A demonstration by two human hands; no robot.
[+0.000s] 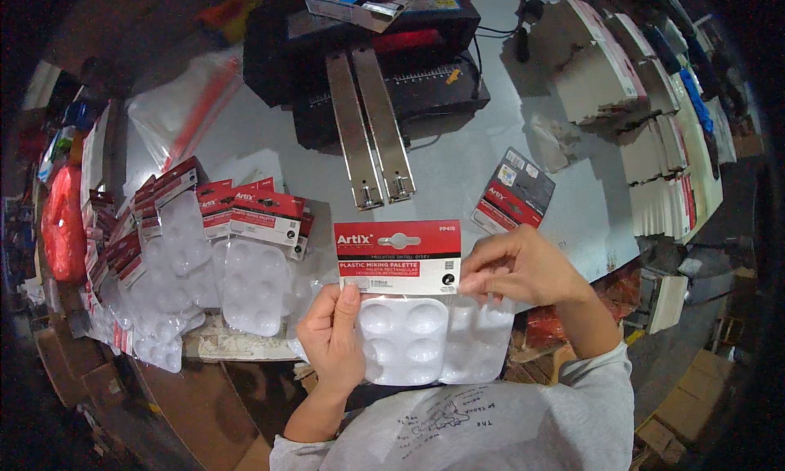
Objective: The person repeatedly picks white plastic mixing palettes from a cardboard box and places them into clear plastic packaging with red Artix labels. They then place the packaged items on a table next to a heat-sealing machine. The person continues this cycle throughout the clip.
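Note:
My left hand (pixel 331 336) grips the left edge of a packaged white plastic mixing palette (pixel 403 340), thumb on the front of its card. The palette has round wells and sits in a clear bag under a red, black and white header card (pixel 398 240). At the card's right edge, the fingers of my right hand (pixel 519 268) are pinched together. Behind and to the right shows another white palette (pixel 482 340), partly hidden. A single folded header card (pixel 515 189) lies on the table beyond my right hand.
Bagged palettes (pixel 262 287) with red cards are heaped at the left. A black machine with two metal arms (pixel 372 127) stands ahead, a small blue-and-white box (pixel 352 1) on top. Card stacks (pixel 589 54) line the right; clear bags (pixel 176 107) lie far left.

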